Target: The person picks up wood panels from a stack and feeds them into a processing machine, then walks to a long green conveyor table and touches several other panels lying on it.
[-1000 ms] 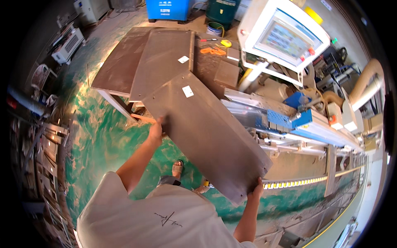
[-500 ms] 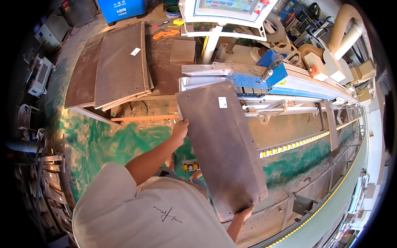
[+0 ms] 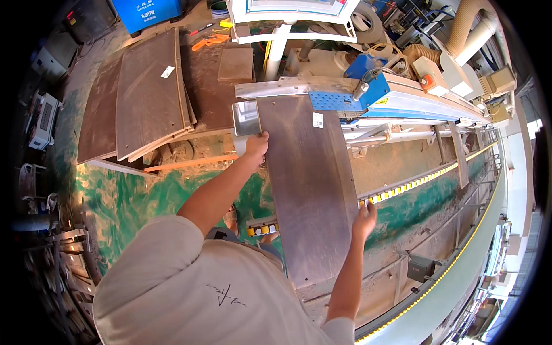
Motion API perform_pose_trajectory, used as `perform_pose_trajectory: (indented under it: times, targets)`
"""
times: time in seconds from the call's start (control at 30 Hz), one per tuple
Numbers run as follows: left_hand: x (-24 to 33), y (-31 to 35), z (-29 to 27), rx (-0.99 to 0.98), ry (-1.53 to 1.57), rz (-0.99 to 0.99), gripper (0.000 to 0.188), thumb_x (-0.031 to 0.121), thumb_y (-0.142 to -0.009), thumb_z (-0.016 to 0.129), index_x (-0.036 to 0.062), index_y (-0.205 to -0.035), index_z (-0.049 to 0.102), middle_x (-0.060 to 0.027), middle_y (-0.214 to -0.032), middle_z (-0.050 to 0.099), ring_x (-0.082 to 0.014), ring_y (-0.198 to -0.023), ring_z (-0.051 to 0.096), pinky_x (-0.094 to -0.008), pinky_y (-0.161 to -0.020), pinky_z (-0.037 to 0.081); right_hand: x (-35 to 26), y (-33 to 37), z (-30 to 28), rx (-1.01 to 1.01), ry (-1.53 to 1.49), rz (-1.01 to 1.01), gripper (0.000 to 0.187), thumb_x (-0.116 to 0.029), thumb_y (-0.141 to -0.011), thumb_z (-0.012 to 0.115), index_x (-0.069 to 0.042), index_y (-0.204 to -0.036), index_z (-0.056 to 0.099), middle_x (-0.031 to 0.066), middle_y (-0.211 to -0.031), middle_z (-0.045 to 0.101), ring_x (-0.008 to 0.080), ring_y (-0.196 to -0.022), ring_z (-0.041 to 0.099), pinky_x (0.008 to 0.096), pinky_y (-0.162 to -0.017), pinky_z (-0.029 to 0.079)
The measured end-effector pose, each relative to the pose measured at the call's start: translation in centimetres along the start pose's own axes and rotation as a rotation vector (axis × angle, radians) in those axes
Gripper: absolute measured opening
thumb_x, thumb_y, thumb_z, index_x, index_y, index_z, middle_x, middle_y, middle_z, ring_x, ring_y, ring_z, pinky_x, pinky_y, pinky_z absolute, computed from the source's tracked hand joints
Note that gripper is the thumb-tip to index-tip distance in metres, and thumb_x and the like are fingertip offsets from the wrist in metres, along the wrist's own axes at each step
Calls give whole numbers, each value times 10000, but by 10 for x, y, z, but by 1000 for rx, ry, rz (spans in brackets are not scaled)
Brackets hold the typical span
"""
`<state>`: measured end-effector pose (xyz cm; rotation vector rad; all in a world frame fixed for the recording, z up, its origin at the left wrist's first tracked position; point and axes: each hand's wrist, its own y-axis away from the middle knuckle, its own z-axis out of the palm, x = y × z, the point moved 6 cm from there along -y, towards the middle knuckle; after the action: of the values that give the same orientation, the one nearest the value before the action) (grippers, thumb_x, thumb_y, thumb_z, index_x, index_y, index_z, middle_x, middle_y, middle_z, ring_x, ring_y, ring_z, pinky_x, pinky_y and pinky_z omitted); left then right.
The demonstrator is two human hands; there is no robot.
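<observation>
A long dark-brown board (image 3: 310,190) with a small white label near its far end stretches from the machine toward my body. Its far end rests on the machine's bed, beside the blue perforated plate (image 3: 333,102). My left hand (image 3: 257,147) grips the board's left edge near the machine, thumb at the top. My right hand (image 3: 364,222) is beside the middle of the right edge, fingers pointing up and slightly apart. Whether it touches that edge is hard to tell.
Stacked brown boards (image 3: 150,95) lie on a low table at the left. A control panel on a white post (image 3: 278,52) stands beyond the machine. A yellow-and-white roller strip (image 3: 402,188) runs off to the right, and a blue box (image 3: 145,12) stands far left.
The board has moved forward and levelled, its far end now at the machine bed. My right hand has left the near corner and come up along the right edge.
</observation>
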<state>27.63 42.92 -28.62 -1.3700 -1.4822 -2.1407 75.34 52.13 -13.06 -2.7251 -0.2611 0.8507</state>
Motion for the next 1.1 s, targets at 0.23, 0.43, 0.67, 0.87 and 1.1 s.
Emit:
perform_pose_trajectory:
  times: [0.23,0.43,0.67,0.87,1.1]
  targets:
    - [2,-5,5,97,-66,142,457,386,-983,613,-50,-1106,677,-185,-959,693,-300,-868,661,-432,-733,513,-28,-91,120,-492,198,187,756,-636,-1011,378,31,-1060,729,301,-1029,699,482,-1029,651,537,-906,498]
    - [14,26,20,132,-145,185,408,326,-1013,603,-61,-1122,674,-161,-987,704,-234,-898,645,-363,-814,491,-1,-92,128,-524,254,232,856,-659,-1024,238,35,-1024,739,318,-1059,681,501,-1068,631,559,-916,490]
    - [13,23,60,102,24,121,386,285,-1033,595,-43,-1226,660,-67,-1073,691,-152,-923,621,-319,-815,492,19,-123,120,-520,253,249,837,-634,-1036,209,7,-1029,747,304,-1064,687,496,-1067,635,559,-941,483]
    - [22,29,131,30,52,66,359,288,-1041,581,-8,-1232,650,-23,-899,677,-130,-641,597,-306,-505,417,59,-174,107,-566,263,325,816,-630,-1035,231,6,-1040,741,300,-1079,686,489,-1072,637,550,-944,485]
    - [20,22,197,23,82,75,366,258,-1028,599,-41,-1235,643,-67,-990,693,-162,-807,628,-332,-669,477,100,-227,97,-569,226,311,812,-635,-1032,237,6,-1077,733,289,-1098,690,475,-1114,628,545,-961,476]
